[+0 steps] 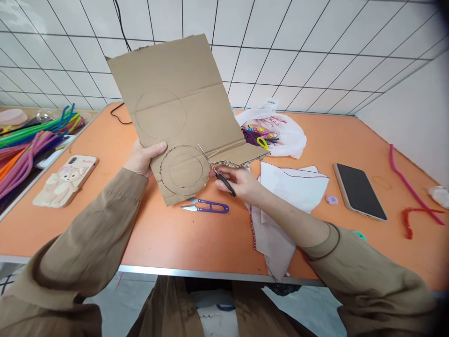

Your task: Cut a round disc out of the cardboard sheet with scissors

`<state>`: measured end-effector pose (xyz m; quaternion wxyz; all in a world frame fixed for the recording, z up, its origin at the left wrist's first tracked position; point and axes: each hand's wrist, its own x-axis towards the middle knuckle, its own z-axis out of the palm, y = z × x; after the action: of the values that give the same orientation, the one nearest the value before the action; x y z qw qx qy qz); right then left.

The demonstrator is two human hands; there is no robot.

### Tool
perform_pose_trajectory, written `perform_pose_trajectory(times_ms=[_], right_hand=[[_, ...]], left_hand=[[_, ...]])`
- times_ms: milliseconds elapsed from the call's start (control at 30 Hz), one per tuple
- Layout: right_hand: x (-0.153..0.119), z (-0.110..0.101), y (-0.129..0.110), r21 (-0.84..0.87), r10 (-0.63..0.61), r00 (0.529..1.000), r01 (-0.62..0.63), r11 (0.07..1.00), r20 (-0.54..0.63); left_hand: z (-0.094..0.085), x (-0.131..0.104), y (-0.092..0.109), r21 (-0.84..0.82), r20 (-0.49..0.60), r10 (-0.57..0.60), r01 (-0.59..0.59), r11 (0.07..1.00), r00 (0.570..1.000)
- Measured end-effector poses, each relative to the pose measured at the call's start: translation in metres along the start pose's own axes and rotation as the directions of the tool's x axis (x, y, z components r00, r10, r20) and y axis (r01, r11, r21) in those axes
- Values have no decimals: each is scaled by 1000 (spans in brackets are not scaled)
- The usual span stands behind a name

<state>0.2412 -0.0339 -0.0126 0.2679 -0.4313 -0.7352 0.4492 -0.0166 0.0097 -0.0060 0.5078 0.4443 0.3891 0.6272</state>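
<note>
A large sheet of brown cardboard [196,103] is raised above the table, with a drawn circle on its upper left part. Lower down, a smaller ring is drawn inside a round outline with a rough, cut-looking edge. My left hand [143,157] grips the sheet's left edge, thumb on the front. In my right hand [238,181] is a pair of black-handled scissors [224,181], its blades at the cardboard beside the round outline. Purple thread snips [210,206] lie on the table just below the sheet.
White cloth [294,187] lies under my right forearm. Behind it sits a plastic bag [289,135] with coloured bits. A dark-screened phone [360,191] and pipe cleaners [409,180] are at right; a cartoon-cased phone [66,181] and colourful sticks [33,135] at left.
</note>
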Motion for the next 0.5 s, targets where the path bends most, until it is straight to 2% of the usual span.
perform_pose_trajectory(times_ms=[300, 500], right_hand=[[-2, -3, -1, -42, 25, 1000, -24, 999, 15], [-5, 1, -1, -165, -80, 996, 74, 984, -33]], left_hand=[[0, -1, -1, -2, -15, -36, 36, 999, 999], [4, -4, 2, -12, -46, -110, 110, 994, 993]])
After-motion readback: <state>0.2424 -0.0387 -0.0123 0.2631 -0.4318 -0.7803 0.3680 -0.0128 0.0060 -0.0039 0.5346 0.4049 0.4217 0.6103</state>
